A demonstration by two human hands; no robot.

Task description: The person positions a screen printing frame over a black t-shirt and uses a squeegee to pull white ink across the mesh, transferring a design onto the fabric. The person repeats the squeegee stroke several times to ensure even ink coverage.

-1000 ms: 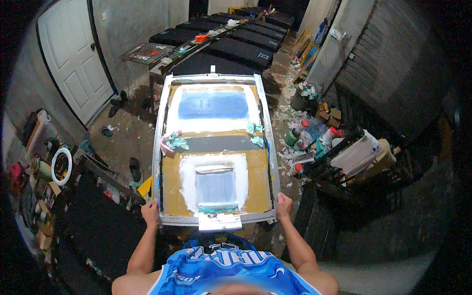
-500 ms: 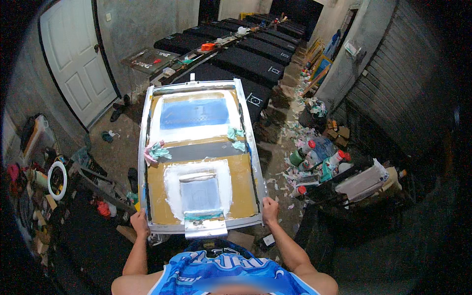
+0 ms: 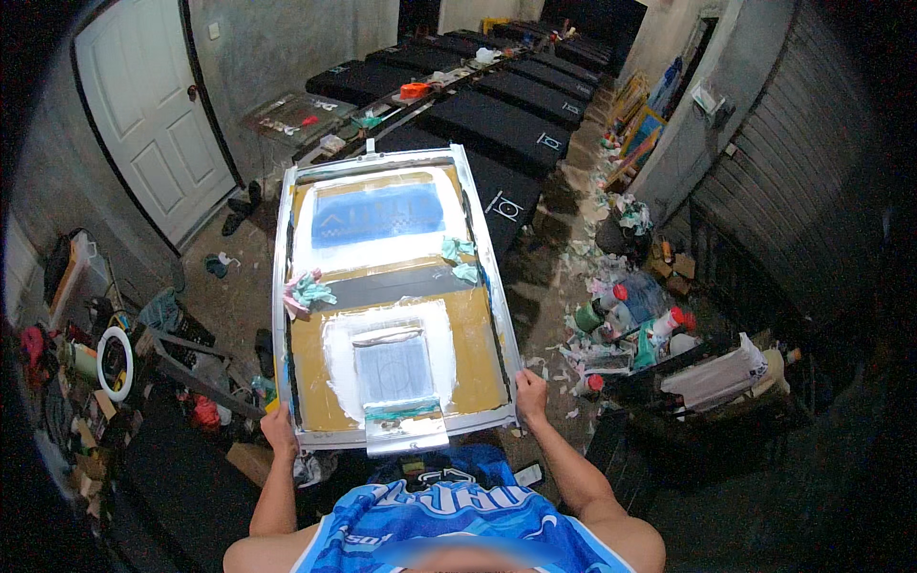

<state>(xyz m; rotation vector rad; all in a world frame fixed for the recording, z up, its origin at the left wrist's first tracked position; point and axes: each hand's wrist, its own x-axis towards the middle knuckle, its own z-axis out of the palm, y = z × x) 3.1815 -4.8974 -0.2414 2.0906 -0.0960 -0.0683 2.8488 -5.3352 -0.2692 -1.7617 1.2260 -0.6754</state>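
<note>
I hold a large screen printing frame [image 3: 497, 291] with silver-white rails in front of my body. My left hand [image 3: 280, 429] is closed round its near left corner, and my right hand [image 3: 531, 396] grips the right rail near the same end. Tan tape and white smears surround two bluish mesh windows, a far one [image 3: 373, 212] with a dark pattern and a near one [image 3: 394, 368]. A flat silver metal piece [image 3: 407, 439] with teal ink juts over the near rail. Crumpled rags lie on the frame, a pink and teal one [image 3: 306, 292] at left, a teal one [image 3: 458, 250] at right.
Rows of black padded boards [image 3: 497, 124] with white printed marks run to the back along a narrow rail, with an orange thing [image 3: 414, 91] on it. Bottles and containers [image 3: 621, 310] crowd the floor at right. Clutter with a white ring [image 3: 115, 365] lines the left, below a white door [image 3: 143, 115].
The view of the room has shifted as I turn slightly with the frame. Both hands keep their grip on the rails, and the rags stay on the frame.
</note>
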